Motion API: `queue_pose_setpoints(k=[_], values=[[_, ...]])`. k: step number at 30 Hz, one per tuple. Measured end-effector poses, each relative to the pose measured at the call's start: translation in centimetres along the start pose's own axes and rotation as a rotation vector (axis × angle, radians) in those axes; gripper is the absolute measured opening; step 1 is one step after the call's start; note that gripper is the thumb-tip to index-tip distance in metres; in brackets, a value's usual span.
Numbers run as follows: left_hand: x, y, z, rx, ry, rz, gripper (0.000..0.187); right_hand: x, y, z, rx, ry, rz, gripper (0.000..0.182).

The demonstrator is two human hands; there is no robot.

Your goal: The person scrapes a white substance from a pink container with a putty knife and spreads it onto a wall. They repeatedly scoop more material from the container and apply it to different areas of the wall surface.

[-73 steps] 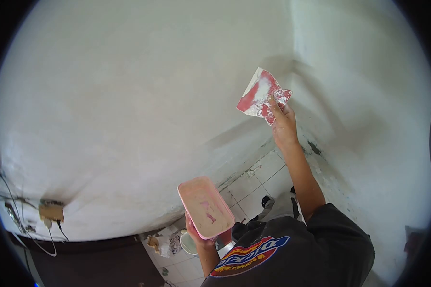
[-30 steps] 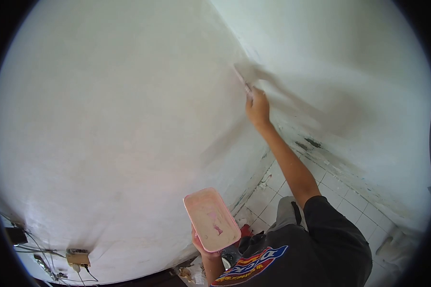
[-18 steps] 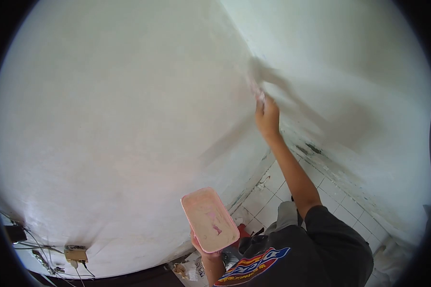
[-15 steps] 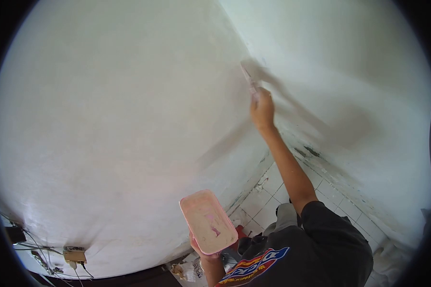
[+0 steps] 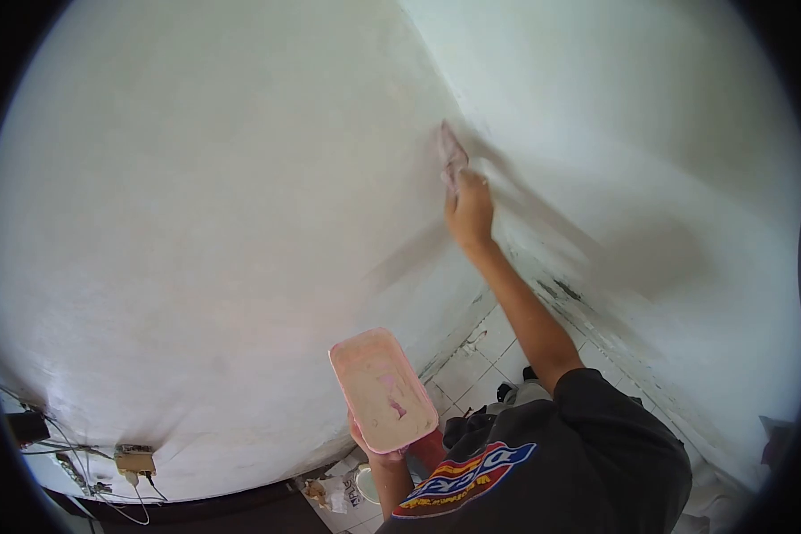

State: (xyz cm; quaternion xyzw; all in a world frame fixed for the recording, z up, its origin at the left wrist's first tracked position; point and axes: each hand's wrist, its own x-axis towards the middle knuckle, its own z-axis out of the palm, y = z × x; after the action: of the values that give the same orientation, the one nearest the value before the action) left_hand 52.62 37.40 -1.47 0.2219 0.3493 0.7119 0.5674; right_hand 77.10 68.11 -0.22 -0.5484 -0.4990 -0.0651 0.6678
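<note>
My right hand is closed round the handle of a putty knife, up where two pale walls meet. The blade's flat face lies at the left wall, close to the corner; whether its edge touches is hard to tell. Lower down, my left hand grips a pink plastic tub from beneath and its side. Pale pinkish putty coats the inside of the tub, with a darker pink bare streak in it. Most of the left fingers are hidden under the tub.
The right wall has flaking patches along its base. White floor tiles show in the corner. At lower left, a socket box with plugs and cables hangs by the wall. A white round container and paper scraps lie below the tub.
My right hand has shifted a little left and down, and the putty knife has turned to show more of its blade. The tub has risen slightly in view with my left hand.
</note>
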Motion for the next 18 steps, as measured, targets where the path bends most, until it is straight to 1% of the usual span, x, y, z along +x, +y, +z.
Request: queue_pose_setpoints(k=[2,3,5,6,8,9,10,12,13,14,16,18], values=[[0.3,0.1,0.3,0.088,0.023,0.060,0.050,-2.7,-2.7,-0.7,-0.009,-0.204,0.012,0.031],[0.5,-0.1,-0.4,0.081,0.024,0.070,0.050,-3.8,-3.7,-1.7,-0.002,-0.204,0.002,0.031],[1.0,-0.2,-1.6,-0.082,-0.002,-0.064,0.058,-5.1,-4.8,-4.2,0.255,-0.311,0.010,0.028],[0.9,0.0,-1.3,-0.082,-0.005,-0.062,0.058,-4.5,-4.2,-4.8,0.256,-0.309,0.008,0.028],[1.1,0.4,-0.3,0.001,-0.135,-0.063,0.061,-1.9,-2.5,-5.1,0.180,-0.269,0.018,0.037],[0.9,0.5,0.1,-0.002,-0.133,-0.064,0.061,0.1,-2.5,-5.2,0.152,-0.231,0.084,0.029],[0.7,0.6,0.2,-0.018,-0.130,-0.073,0.061,1.0,-2.4,-4.6,0.153,-0.233,0.079,0.029],[1.0,0.9,0.8,-0.044,-0.129,-0.095,0.062,2.5,-2.8,-2.8,0.062,-0.040,-0.030,0.023],[0.9,1.1,1.2,-0.060,-0.124,-0.105,0.062,1.4,-3.7,-2.1,-0.024,-0.105,-0.085,0.021],[0.9,0.9,1.5,-0.085,-0.122,-0.111,0.062,0.0,-4.7,-2.4,-0.023,-0.109,-0.098,0.021],[0.5,0.8,2.6,-0.134,-0.122,-0.118,0.063,-2.7,-6.5,-3.9,0.106,-0.354,-0.035,0.027],[0.2,1.0,4.2,-0.154,-0.141,-0.113,0.063,-3.2,-6.3,-5.1,0.157,-0.322,-0.068,0.027]])
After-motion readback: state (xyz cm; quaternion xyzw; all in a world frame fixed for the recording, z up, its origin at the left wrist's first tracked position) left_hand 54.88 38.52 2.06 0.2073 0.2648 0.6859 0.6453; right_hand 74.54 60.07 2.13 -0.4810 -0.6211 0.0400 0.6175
